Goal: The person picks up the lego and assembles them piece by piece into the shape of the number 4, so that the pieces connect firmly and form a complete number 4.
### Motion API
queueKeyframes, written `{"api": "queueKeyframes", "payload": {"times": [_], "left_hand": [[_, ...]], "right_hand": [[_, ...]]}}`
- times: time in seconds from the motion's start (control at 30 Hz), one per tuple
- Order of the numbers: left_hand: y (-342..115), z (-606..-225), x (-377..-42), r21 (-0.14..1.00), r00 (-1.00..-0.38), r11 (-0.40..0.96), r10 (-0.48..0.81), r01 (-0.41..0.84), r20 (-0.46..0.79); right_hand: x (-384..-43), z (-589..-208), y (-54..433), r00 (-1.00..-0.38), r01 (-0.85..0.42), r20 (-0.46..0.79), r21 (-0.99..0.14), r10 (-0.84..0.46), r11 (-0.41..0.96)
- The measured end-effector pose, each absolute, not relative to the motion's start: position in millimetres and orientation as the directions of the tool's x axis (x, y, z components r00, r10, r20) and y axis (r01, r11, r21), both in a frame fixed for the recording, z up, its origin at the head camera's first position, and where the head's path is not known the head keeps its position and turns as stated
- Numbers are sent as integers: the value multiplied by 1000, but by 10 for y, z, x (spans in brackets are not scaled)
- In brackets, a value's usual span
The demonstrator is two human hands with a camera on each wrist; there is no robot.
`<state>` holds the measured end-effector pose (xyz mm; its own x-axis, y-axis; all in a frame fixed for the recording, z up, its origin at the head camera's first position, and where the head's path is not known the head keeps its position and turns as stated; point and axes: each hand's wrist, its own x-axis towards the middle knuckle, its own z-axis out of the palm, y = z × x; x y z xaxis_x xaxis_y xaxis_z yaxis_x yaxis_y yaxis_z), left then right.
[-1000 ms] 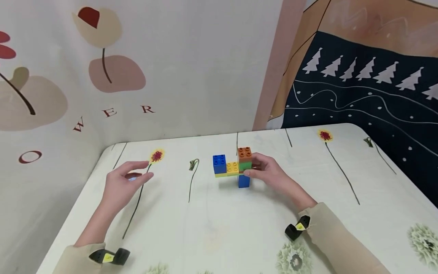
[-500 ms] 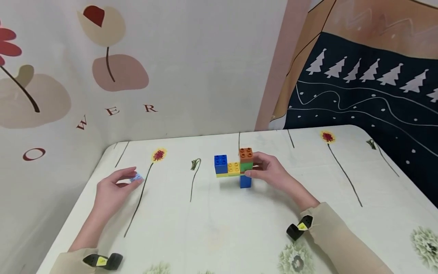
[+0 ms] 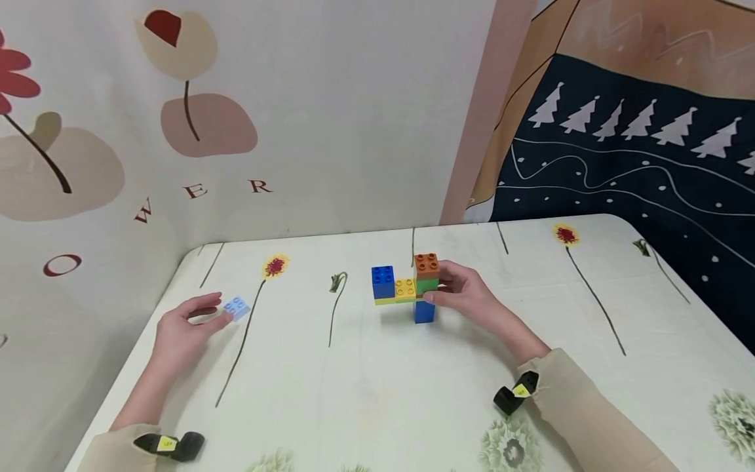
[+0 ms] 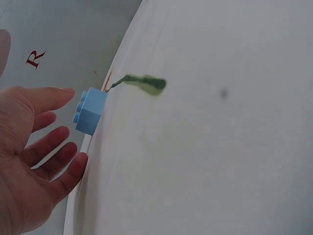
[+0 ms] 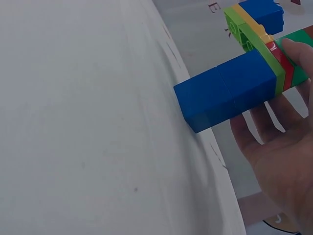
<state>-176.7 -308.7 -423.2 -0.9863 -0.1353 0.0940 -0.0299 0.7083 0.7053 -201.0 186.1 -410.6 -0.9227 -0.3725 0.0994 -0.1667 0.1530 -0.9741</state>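
A light blue toy brick (image 3: 237,308) with studs on top lies on the left of the table. Just left of it is my left hand (image 3: 183,331), thumb and fingers spread, thumb tip right at the brick's near side. The left wrist view shows the gap between thumb and fingers facing the light blue brick (image 4: 92,111). My right hand (image 3: 466,295) grips a built brick model (image 3: 426,286) at its green brick. That model has a blue column below, an orange brick on top, and a yellow arm (image 3: 405,289) reaching left to a dark blue brick (image 3: 383,282).
A white tablecloth (image 3: 366,387) printed with flowers covers the table. Behind it hangs a pale curtain (image 3: 354,131) with printed shapes and letters. At the right is a dark cloth (image 3: 619,164) with white trees.
My left hand has drawn back to the left, uncovering the light blue brick, which stays in place. My right hand keeps its grip on the model without visible movement.
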Motion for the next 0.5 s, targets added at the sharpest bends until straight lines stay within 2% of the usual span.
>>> {"api": "queueKeyframes", "payload": {"times": [0.33,0.5], "left_hand": [[-3079,-4241,-1871,726,-994,686,-104,-50,30],[-3047,-4226,-1910,699,-997,713,-82,-55,5]], "right_hand": [[-2014,-4063,1797,-922,-180,128,-977,-365,114],[-2014,-4058,1789,-917,-186,142,-979,-374,86]]}}
